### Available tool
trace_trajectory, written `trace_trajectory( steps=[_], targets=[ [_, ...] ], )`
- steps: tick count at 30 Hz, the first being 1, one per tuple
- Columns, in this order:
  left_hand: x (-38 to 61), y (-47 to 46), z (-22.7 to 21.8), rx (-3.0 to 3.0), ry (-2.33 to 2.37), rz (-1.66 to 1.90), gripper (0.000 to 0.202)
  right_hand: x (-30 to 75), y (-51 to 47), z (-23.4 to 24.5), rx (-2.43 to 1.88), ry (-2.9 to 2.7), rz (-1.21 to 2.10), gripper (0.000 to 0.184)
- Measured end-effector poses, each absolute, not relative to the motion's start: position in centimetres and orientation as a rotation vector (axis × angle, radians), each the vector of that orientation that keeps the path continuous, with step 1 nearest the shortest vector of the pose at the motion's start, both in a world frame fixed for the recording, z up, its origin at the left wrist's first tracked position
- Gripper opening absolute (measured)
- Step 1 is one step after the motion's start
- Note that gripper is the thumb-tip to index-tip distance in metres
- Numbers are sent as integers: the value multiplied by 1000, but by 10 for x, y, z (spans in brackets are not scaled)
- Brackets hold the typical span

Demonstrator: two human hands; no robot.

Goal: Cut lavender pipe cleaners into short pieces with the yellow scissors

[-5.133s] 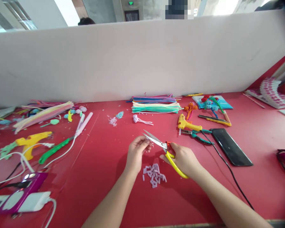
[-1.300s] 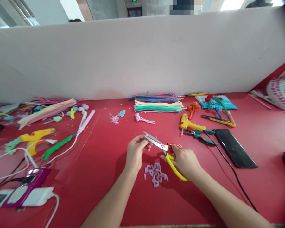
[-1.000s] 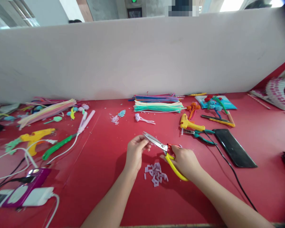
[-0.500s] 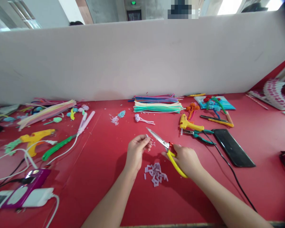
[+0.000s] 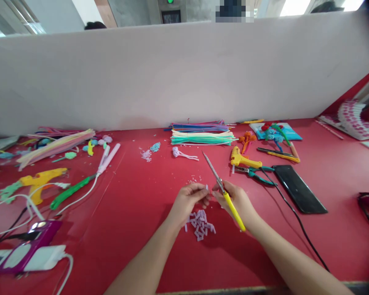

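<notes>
The left hand (image 5: 189, 200), pinching a lilac bit (image 5: 207, 187), partly hides a pile (image 5: 200, 218); the right hand (image 5: 242, 201) clasps scissors (image 5: 234, 211) near pliers (image 5: 252, 173) and phone (image 5: 299, 189).

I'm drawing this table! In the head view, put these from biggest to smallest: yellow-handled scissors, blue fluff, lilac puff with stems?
1. yellow-handled scissors
2. lilac puff with stems
3. blue fluff

Both of this person's hands are bare, the left hand (image 5: 187, 200) and the right hand (image 5: 241, 200) alike, with slim fingers (image 5: 197, 187). Behind the fingers come rounded knuckles, then smooth, narrow wrists (image 5: 174, 222). Farther back from the fingertips, the left forearm (image 5: 152, 256) and right forearm (image 5: 290, 254) are uncovered too, each thickening gradually.
</notes>
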State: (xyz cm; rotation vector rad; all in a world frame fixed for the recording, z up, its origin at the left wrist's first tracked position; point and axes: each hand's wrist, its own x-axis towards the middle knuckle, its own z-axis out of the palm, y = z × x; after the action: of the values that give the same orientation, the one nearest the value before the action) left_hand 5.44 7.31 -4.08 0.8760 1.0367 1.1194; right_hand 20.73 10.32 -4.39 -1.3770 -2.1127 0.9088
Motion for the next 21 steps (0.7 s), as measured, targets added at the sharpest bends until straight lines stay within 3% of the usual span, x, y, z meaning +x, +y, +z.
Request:
trace_trajectory(
  steps=[8, 16, 21],
  targets=[
    [59, 71, -45, 1029, 1104, 953, 14, 208, 102, -45, -1385, -2128, 854, 20],
    [61, 69, -47, 1003, 1164, 1049, 11, 207, 101, -45, -1441, -2234, 770, 21],
    [49, 75, -37, 884, 1212, 1291, 14, 210, 104, -40, -1556, -2369, 473, 31]
  ],
)
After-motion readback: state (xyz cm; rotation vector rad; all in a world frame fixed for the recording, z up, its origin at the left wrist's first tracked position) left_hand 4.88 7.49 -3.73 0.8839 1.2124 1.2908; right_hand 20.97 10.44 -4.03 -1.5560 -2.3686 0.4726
